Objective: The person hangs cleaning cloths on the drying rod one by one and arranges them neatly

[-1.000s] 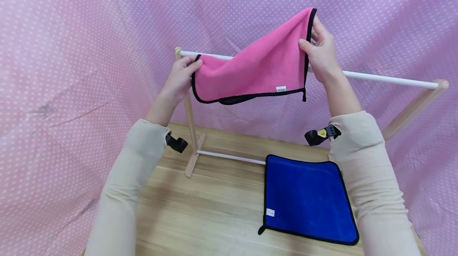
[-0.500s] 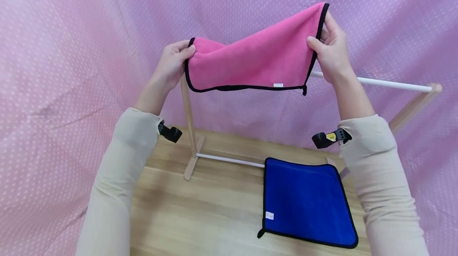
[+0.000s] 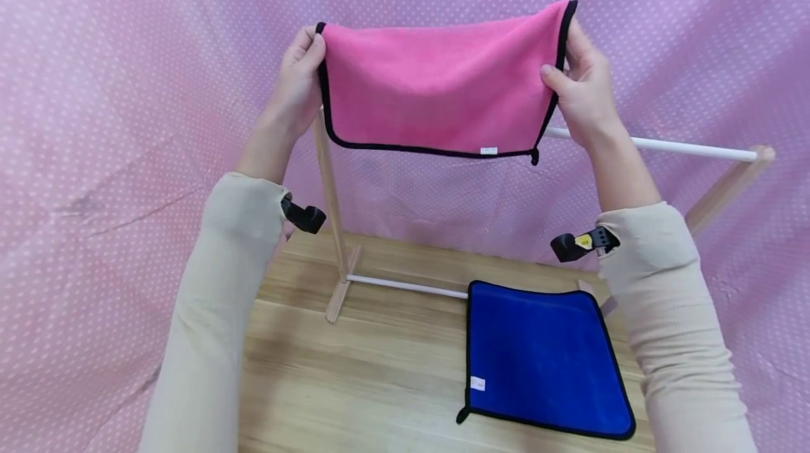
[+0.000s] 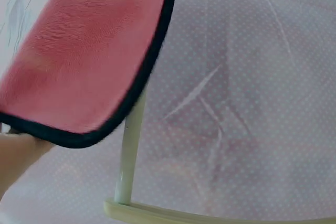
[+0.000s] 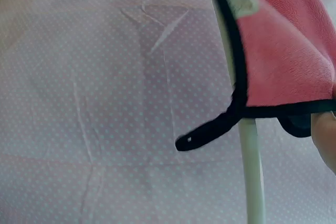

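Note:
A pink towel (image 3: 436,87) with black edging, a small white label and a black loop at its lower right corner hangs stretched between both hands. My left hand (image 3: 300,80) pinches its left edge near the top corner, thumb in front. On the other side my right hand (image 3: 585,84) pinches the right edge, a little below the top corner. The towel overlaps the white top rod (image 3: 683,148) of a wooden rack in the head view and hides the rod's left part. In the right wrist view the loop (image 5: 207,132) hangs out beside the rod (image 5: 252,171).
A blue towel (image 3: 544,361) with black edging lies spread on the wooden table (image 3: 354,368), over part of the rack's lower rod (image 3: 405,285). The rack's left post (image 3: 332,207) and right post (image 3: 721,193) stand at either side. Pink dotted cloth (image 3: 158,122) surrounds the table.
My left hand has risen and moved slightly left, lifting the towel's left corner. The towel's top edge is now nearly level and its sag is mostly gone. My right hand has shifted slightly up and right.

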The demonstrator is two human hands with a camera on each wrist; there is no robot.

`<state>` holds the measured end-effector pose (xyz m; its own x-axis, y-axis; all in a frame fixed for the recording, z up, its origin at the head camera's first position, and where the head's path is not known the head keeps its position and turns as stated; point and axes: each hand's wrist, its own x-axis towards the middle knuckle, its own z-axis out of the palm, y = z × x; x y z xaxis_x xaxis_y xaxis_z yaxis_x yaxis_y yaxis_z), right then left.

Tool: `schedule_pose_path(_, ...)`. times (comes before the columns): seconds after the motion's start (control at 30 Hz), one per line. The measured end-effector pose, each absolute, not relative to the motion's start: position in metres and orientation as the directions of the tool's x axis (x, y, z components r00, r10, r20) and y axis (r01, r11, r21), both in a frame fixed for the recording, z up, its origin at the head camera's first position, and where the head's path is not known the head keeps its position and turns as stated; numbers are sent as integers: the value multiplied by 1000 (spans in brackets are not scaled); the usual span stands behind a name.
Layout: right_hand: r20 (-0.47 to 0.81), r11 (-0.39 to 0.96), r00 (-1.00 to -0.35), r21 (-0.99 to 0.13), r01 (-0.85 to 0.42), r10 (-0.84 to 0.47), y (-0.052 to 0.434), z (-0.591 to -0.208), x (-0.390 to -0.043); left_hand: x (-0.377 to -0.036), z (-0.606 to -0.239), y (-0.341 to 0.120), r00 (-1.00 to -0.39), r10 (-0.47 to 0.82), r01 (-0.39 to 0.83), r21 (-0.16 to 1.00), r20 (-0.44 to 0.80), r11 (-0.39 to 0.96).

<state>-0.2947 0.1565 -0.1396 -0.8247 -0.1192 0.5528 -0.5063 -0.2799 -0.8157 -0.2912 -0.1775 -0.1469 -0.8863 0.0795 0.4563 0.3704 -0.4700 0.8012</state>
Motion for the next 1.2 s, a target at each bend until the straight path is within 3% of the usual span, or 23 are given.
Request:
schedule_pose_path(0.5, 263, -63, -934, -965, -255, -244, 150, -168, -282, -301, -183, -189, -947, 26, 273, 843, 321, -464)
schedule_pose_path(0.73, 259, 8, -935, -963, -269, -241, 143, -185, -278, -299, -206, -197, -950, -8, 276, 827, 313, -490)
schedule_pose_path(1.2, 362, -70, -927, -931, -357, -92, 148, -211, -272, -301, -235, -203, -952, -52, 281, 798, 301, -533)
